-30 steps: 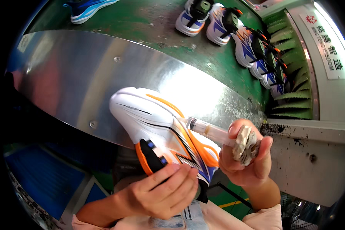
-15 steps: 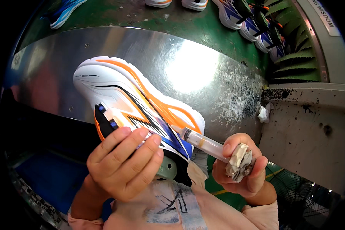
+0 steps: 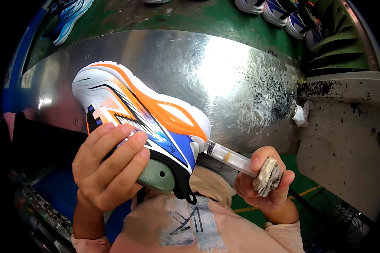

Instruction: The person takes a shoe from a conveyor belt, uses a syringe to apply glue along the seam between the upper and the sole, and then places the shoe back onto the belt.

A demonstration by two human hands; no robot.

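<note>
My left hand is wrapped around the upper of a running shoe in white, orange and blue, tilted on its side with its toe toward the far left. A green shoe last fills the shoe's opening, beside the black collar. My right hand grips a clear syringe by its rear end, where a beige and grey lump sits between thumb and fingers. The syringe's front end meets the shoe's heel, along the line of the sole; its very tip is hidden there.
Under the shoe lies a shiny metal worktop, scuffed and specked with residue at right. A crumpled white scrap rests by the grey panel. Beyond, several shoes stand on a green surface, near green bristle-like strips.
The shoe has shifted left and turned, showing more of its heel and the green last. The syringe's front end has gone from the shoe's side near the heel to the back of the heel.
</note>
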